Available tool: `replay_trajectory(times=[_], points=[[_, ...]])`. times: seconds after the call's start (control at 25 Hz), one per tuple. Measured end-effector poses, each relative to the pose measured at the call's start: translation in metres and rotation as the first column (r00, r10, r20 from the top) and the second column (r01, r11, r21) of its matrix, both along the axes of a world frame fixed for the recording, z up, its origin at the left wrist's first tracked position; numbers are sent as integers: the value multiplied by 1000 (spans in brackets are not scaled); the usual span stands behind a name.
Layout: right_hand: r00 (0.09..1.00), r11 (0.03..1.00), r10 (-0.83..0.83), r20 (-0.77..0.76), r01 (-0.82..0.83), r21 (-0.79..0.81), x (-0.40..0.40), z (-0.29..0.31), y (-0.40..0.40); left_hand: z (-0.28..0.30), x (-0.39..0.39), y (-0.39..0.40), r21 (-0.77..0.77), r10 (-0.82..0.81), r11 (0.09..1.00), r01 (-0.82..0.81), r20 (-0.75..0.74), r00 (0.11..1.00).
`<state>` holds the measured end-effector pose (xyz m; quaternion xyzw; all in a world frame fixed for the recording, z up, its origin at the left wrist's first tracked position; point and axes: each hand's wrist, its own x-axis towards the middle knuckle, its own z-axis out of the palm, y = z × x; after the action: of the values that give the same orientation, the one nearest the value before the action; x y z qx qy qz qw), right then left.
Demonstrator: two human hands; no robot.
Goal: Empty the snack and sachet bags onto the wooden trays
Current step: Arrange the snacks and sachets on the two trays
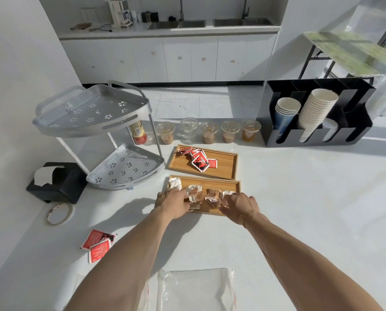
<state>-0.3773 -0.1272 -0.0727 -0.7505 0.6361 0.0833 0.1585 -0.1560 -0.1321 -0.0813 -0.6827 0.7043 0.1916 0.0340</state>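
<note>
Snacks [204,197] in clear wrappers lie heaped on the near wooden tray [232,187], just below the centre of the frame, and both hands are down among them. The tray's long axis runs left to right across the picture, and the pile sits along that axis between the two hands, so each hand reaches inward toward the middle from its own end. The left hand [173,204] rests at the tray's left part with fingers stretched out flat and slightly apart, tips touching the wrapped pieces; it does not look clamped on any of them. The right hand [240,205] lies at the tray's near edge, right of the pile, its fingers curled down onto the packets; whether it pinches one I cannot tell, since the knuckles hide the tips. One white-wrapped piece [174,184] sits apart in the tray's upper left corner, nearer the left hand. The far wooden tray [226,166], just above, already holds the red sachets [198,159] bunched toward its left half. Two more red sachets [98,243] lie on the white tabletop at lower left, well apart from both trays and closer to the left arm. An emptied clear plastic bag [196,288] lies flat at the bottom centre. Judging from this, the tipping-out looks mostly done, and the hands seem to be spreading the snacks along the tray.
</note>
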Motion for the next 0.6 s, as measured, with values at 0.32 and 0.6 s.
replay_trajectory(times=[0.32,0.6], points=[[987,983,159,-28,-156,103,71,3,35,8,88,61,272,49,960,-59,44,998],[944,935,327,-43,-316,160,160,-5,45,4,183,112,280,143,946,-164,94,985]])
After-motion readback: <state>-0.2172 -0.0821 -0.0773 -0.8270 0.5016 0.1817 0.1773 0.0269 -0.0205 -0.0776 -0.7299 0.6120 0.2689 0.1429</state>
